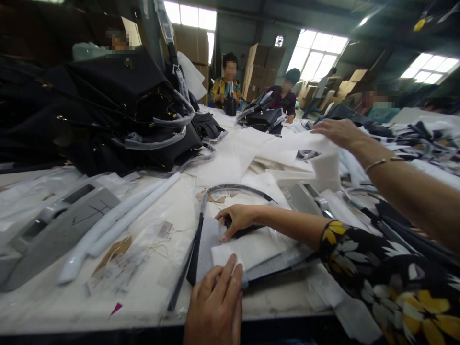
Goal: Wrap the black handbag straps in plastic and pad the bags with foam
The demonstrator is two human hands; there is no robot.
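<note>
Handbag (201, 247): black-edged with a grey panel, lying at the near middle of the white table (154, 306), under both of the wearer's hands.
Handle (235, 186): wrapped in clear plastic, arching away from the bag's far side.
White sheet (251, 251): laid across the bag's grey surface.
Left hand (213, 304): fingers almost straight, tips on the near edge of the sheet; whether it pinches anything, I cannot tell.
Right hand (237, 221): below a floral sleeve (391, 282), thumb and fingers curved over the bag with a dark gap between; whether they grip, I cannot tell.
Nearby arm (388, 167): bare, with a bracelet, reaching from the right to white foam sheets (230, 153).
Left side: a heap of black handbags (125, 105), with a grey block (82, 220) and white tubes (118, 225) in front.
Far side: a person in a colourful patterned top (216, 88), near stacked cartons (255, 69).
</note>
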